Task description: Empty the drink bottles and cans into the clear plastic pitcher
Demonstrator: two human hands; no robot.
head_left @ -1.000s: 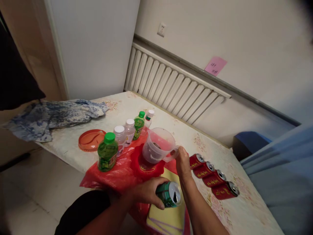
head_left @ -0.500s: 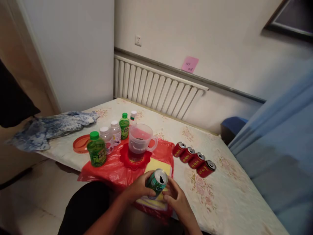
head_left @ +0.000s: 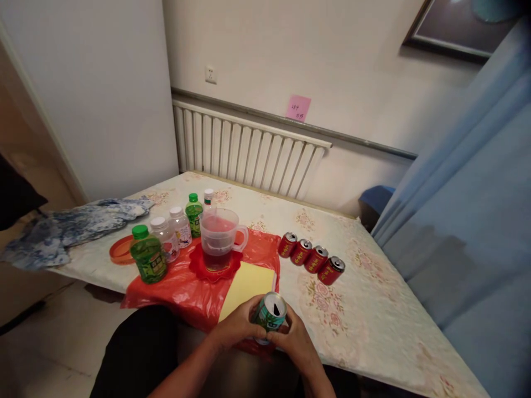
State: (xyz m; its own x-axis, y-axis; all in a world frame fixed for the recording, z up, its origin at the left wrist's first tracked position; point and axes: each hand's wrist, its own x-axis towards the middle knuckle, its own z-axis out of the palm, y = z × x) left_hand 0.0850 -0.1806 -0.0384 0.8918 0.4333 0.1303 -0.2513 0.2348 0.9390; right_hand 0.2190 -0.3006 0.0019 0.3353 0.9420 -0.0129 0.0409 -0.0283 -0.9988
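Note:
A green drink can [head_left: 269, 315], its top opened, is held between both hands close to the table's front edge. My left hand [head_left: 240, 326] wraps its left side and my right hand [head_left: 295, 334] closes round its right side, thumbs nearly meeting in front. Just beyond lies a yellow sheet or cloth [head_left: 250, 282] on a red plastic bag [head_left: 174, 298]. Behind that, a clear plastic jug [head_left: 218, 240] with dark liquid in its bottom stands on a red scalloped plate [head_left: 233, 269]. The fingers behind the can are hidden.
Several red cans [head_left: 316, 260] stand in a slanting row on the floral tablecloth [head_left: 373, 320]. Green-capped bottles [head_left: 149, 257] and white-capped bottles [head_left: 180, 228] are left of the jug, near an orange lid [head_left: 120, 250]. A blue curtain [head_left: 464, 232] hangs at right.
My right hand has closed in on the green can, its fingers less spread than before. The can has turned slightly. The camera view has shifted right, so the table things appear further left.

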